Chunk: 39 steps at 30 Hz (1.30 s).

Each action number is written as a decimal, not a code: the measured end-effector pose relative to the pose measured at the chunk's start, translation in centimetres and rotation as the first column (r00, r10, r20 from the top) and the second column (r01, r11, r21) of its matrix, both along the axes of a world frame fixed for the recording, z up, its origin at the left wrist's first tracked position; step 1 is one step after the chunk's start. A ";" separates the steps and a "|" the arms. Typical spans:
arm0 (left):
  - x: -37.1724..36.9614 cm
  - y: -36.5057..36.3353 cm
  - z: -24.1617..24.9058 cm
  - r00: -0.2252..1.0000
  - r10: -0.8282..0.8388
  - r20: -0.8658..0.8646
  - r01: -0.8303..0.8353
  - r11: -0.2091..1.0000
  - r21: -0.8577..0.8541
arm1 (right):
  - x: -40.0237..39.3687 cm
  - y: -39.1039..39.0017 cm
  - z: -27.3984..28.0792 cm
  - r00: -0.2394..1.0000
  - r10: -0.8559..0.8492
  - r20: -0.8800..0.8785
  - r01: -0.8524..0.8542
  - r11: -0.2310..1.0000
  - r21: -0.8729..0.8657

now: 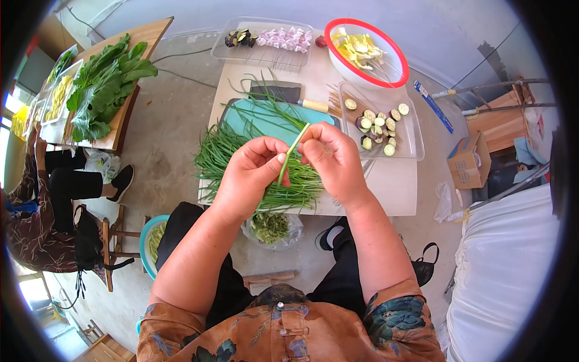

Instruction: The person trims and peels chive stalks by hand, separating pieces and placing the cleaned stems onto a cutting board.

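Note:
Between my two hands is a green garlic chive stalk (294, 145), slanting from upper right to lower left with its pale end up. My left hand (252, 172) pinches its lower part between thumb and fingers. At the upper part, the fingers of my right hand (330, 158) are closed on the stalk. Below my hands a large heap of garlic chives (220, 160) covers the front of the table and part of a teal cutting board (244, 120). A knife (315, 105) with a pale handle and dark blade lies across the board's far edge.
On the table, a clear tray (413, 136) holds sliced eggplant and skewers; a red-rimmed bowl (395, 78) holds yellow leaves; another tray (232, 57) holds skewered pieces. Beneath the table edge sits a bag of greens (269, 228). A seated person (39, 232) is at left.

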State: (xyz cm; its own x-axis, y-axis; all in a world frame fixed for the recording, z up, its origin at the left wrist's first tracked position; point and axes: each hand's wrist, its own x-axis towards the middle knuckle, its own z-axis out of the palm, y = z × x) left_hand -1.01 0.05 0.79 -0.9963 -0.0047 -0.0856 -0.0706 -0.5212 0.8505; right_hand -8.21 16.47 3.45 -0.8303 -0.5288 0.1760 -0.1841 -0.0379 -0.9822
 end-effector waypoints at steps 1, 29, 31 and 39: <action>0.0 0.1 0.1 1.000 0.012 -0.001 -0.012 1.000 0.002 | -0.1 0.0 -0.2 0.995 0.014 -0.098 -0.014 1.000 -0.001; 0.1 -0.3 -0.2 1.000 -0.016 0.020 0.017 0.999 -0.033 | -0.1 -0.2 -0.3 0.962 -0.029 -0.272 0.074 0.985 0.156; 0.1 -0.3 0.0 0.999 -0.032 0.004 0.032 0.999 0.012 | -0.3 -0.1 -0.7 0.960 -0.020 -0.278 0.061 0.988 0.142; 0.2 -0.6 -0.2 1.000 -0.021 0.014 0.021 1.000 0.019 | -0.4 0.6 -0.1 0.987 -0.119 -0.108 0.114 0.992 -0.050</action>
